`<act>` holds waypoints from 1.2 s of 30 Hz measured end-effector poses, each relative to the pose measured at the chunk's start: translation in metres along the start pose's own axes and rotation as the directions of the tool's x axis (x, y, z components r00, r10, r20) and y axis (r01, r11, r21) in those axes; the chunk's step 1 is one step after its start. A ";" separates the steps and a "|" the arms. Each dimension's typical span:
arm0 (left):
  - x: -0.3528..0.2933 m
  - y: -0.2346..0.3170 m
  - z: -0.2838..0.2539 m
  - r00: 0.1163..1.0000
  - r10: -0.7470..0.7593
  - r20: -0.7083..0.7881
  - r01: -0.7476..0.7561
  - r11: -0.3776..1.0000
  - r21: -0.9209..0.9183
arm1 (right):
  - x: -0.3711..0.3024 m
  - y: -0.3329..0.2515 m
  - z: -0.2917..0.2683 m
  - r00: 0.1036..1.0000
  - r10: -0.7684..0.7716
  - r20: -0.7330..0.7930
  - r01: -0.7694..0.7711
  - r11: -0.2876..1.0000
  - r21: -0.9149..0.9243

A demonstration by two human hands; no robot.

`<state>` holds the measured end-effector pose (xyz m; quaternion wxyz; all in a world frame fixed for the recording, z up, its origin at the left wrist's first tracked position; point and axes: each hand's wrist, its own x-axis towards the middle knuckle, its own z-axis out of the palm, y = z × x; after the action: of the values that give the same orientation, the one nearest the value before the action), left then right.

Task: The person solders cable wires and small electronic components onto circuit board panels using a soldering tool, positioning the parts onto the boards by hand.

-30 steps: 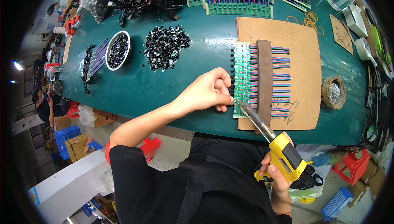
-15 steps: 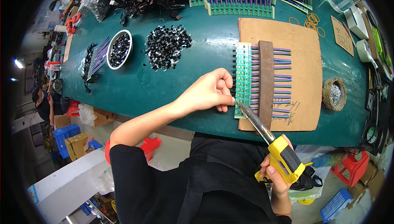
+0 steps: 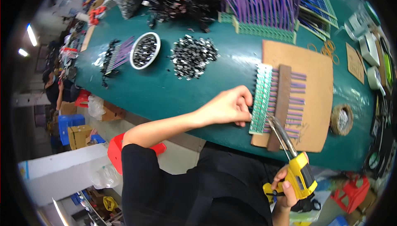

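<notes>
My right hand is wrapped round a yellow and black soldering gun. Its metal barrel slants up and left, with the tip over the lower part of a green circuit board strip. My left hand pinches its fingers together at the strip's left edge; whatever lies between the fingertips is too small to make out. Purple and blue wires run right from the strip. Across these wires lies a brown metal bar, on a cardboard sheet.
Left of the cardboard lie a pile of small black connectors and a white bowl of similar parts. Bundled black cables and wired board strips fill the far side. A round woven holder with silvery shavings stands at right.
The whole view has shifted, so the table appears lower and further right, and it is blurred. The soldering gun's tip has moved slightly right, away from my left fingertips.
</notes>
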<state>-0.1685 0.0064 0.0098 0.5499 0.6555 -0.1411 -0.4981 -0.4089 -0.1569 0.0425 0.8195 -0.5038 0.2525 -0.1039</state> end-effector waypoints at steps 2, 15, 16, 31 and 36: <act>-0.006 0.008 -0.005 1.000 0.025 0.011 -0.027 0.990 0.137 | 0.002 0.004 -0.002 0.999 -0.051 0.008 0.051 0.998 0.033; 0.008 0.003 -0.085 0.617 0.780 -0.103 0.030 0.107 0.994 | 0.000 0.016 -0.037 0.986 0.001 0.166 -0.031 0.984 0.176; 0.008 0.001 -0.087 0.609 0.787 -0.098 0.031 0.100 0.994 | 0.001 0.017 -0.038 0.983 0.016 0.182 -0.050 0.981 0.185; -0.014 0.010 -0.084 0.638 0.722 -0.266 -0.033 0.372 0.928 | 0.002 0.010 -0.026 0.985 0.091 0.147 -0.114 0.980 0.161; -0.015 0.009 -0.085 0.636 0.719 -0.281 -0.043 0.397 0.917 | 0.000 0.009 -0.026 0.989 0.086 0.123 -0.101 0.988 0.116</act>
<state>-0.1038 0.0637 0.0164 0.2715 0.9043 -0.3251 0.0541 -0.4233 -0.1726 0.0256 0.8661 -0.4458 0.2202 -0.0506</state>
